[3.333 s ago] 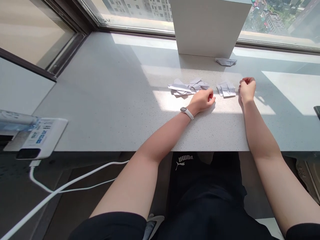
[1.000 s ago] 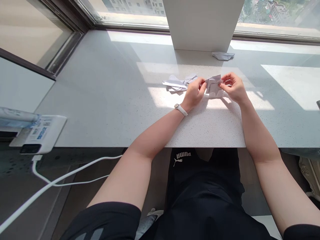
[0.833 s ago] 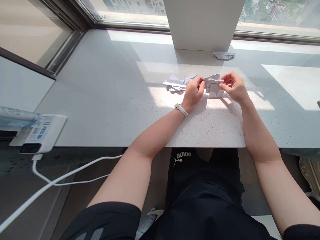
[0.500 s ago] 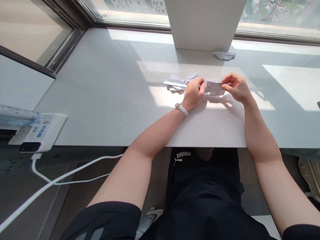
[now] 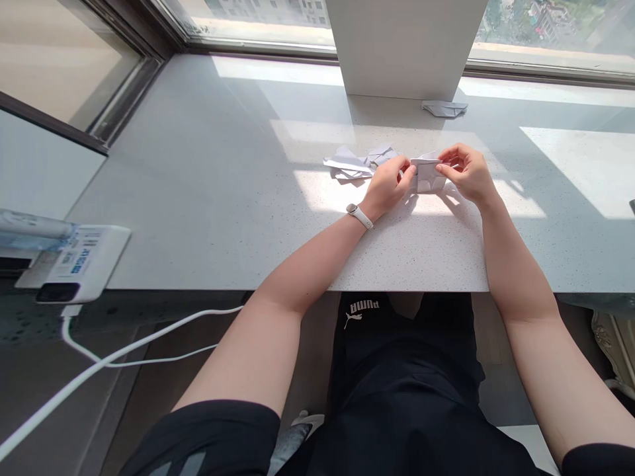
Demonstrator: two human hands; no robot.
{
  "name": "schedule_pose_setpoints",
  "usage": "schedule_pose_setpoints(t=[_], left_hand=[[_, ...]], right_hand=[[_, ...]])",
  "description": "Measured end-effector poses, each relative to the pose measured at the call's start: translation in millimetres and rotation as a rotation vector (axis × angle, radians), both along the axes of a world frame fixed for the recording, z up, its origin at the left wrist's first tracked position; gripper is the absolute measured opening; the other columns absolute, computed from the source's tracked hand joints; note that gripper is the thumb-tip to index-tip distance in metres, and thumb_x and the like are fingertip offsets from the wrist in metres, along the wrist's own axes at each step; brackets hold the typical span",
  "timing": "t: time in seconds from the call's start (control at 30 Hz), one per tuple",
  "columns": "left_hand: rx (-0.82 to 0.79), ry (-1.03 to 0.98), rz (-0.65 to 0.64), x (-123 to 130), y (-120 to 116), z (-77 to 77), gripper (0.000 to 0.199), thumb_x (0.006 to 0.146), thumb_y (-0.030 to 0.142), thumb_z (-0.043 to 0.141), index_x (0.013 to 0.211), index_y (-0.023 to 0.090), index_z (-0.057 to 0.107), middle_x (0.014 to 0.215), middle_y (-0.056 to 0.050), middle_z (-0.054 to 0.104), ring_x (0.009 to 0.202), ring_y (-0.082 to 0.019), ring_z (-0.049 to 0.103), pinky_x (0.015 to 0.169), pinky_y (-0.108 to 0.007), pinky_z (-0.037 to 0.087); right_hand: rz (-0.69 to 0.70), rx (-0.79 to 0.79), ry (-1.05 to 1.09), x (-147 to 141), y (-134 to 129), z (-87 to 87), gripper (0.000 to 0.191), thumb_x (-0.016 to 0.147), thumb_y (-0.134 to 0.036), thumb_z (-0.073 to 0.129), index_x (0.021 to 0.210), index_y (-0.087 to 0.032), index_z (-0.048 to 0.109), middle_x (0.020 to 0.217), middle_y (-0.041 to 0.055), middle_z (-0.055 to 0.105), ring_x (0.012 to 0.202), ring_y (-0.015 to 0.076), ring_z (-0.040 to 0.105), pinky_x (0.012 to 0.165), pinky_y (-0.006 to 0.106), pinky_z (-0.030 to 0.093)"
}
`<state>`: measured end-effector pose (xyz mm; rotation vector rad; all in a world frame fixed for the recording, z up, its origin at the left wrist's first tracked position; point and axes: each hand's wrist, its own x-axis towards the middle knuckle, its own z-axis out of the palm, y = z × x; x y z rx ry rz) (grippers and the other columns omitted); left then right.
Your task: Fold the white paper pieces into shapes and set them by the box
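Between my hands is a folded piece of white paper (image 5: 426,174), held just above the speckled countertop (image 5: 198,198). My left hand (image 5: 389,186) pinches its left side, and my right hand (image 5: 467,174) grips its right edge with the fingertips. My fingers hide part of the paper. Just left of my left hand lies a loose heap of folded white paper (image 5: 348,165), close to but apart from that hand. A smaller folded paper piece (image 5: 444,108) lies farther off, at the foot of the white pillar (image 5: 404,46).
A white power bank (image 5: 74,263) with a white cable (image 5: 124,350) sits off the counter's near left edge. Large windows run along the back of the counter, with a dark frame at the left. A white band (image 5: 360,216) circles my left wrist.
Over the last second, my hands have lifted and turned the paper, and its shape has narrowed. Earlier both hands rested as fists beside it on the counter.
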<state>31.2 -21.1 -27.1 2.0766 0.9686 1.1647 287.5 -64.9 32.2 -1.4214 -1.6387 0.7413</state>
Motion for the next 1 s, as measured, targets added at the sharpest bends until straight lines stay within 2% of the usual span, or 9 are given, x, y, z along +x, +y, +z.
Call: schedule_pose_setpoints(t=[0.13,0.3,0.43,0.6,0.73,0.83,0.93,1.0], left_hand=[[-0.002,0.016,0.008,-0.2,-0.4,-0.8,0.042,0.13,0.055,0.062,0.097,0.029,0.06,0.09,-0.005,0.072,0.084,-0.025,0.071,0.084,-0.045,0.061],[0.001,0.014,0.008,-0.4,0.7,-2.5,0.039,0.129,0.055,0.064,0.099,0.029,0.061,0.09,-0.005,0.072,0.085,-0.025,0.071,0.084,-0.044,0.06],[0.001,0.006,0.009,0.5,-0.7,-2.0,0.035,0.127,0.051,0.067,0.1,0.029,0.063,0.091,-0.005,0.073,0.087,-0.026,0.073,0.085,-0.045,0.061],[-0.02,0.003,0.011,1.9,-4.3,3.3,0.033,0.125,0.044,0.068,0.097,0.028,0.062,0.092,-0.006,0.073,0.088,-0.027,0.073,0.088,-0.048,0.063],[-0.017,-0.004,-0.005,2.2,-5.8,6.5,0.036,0.124,0.05,0.069,0.096,0.029,0.06,0.086,-0.004,0.068,0.085,-0.026,0.069,0.085,-0.046,0.06],[-0.006,0.002,-0.018,2.1,-4.6,5.0,0.038,0.123,0.054,0.069,0.096,0.03,0.058,0.085,-0.003,0.065,0.081,-0.025,0.064,0.082,-0.044,0.058],[0.007,0.015,-0.035,2.2,-1.9,0.9,0.037,0.124,0.051,0.067,0.095,0.029,0.056,0.088,-0.005,0.066,0.082,-0.025,0.064,0.081,-0.044,0.056],[0.017,0.021,-0.049,2.3,-0.1,-1.5,0.035,0.124,0.047,0.065,0.095,0.029,0.055,0.09,-0.006,0.068,0.084,-0.026,0.065,0.082,-0.045,0.055]], right_hand=[[-0.019,-0.007,-0.02,6.3,-2.5,-0.8,0.052,0.093,-0.059,0.106,0.131,-0.033,0.082,0.122,0.0085,0.082,0.118,0.0345,0.082,0.104,0.056,0.075],[0.045,-0.135,-0.047,21.0,-10.7,5.6,0.056,0.09,-0.062,0.11,0.129,-0.033,0.082,0.132,0.0093,0.084,0.118,0.0344,0.082,0.101,0.055,0.076],[0.075,-0.224,-0.084,34.8,-12.3,6.1,0.057,0.081,-0.059,0.117,0.118,-0.033,0.081,0.117,0.0073,0.086,0.109,0.0333,0.083,0.094,0.054,0.076],[0.1,-0.255,-0.088,41.0,-9.6,2.3,0.054,0.086,-0.071,0.111,0.096,-0.03,0.076,0.096,0.0069,0.085,0.09,0.0304,0.083,0.08,0.053,0.074],[0.1,-0.238,-0.039,35.7,-8.2,0.3,0.06,0.081,-0.077,0.112,0.095,-0.031,0.076,0.094,0.0073,0.086,0.085,0.0306,0.083,0.078,0.054,0.074],[0.087,-0.234,0.005,29.8,-5.1,-4.6,0.06,0.079,-0.073,0.114,0.094,-0.032,0.074,0.088,0.0057,0.084,0.083,0.0301,0.082,0.078,0.053,0.075],[0.057,-0.216,0.029,24.9,-0.6,-10.9,0.056,0.077,-0.067,0.114,0.095,-0.033,0.073,0.088,0.0051,0.081,0.084,0.0296,0.08,0.079,0.053,0.077],[0.049,-0.185,0.048,22.9,1.6,-13.4,0.056,0.076,-0.066,0.114,0.096,-0.034,0.073,0.095,0.0065,0.083,0.09,0.0305,0.08,0.08,0.054,0.078]])
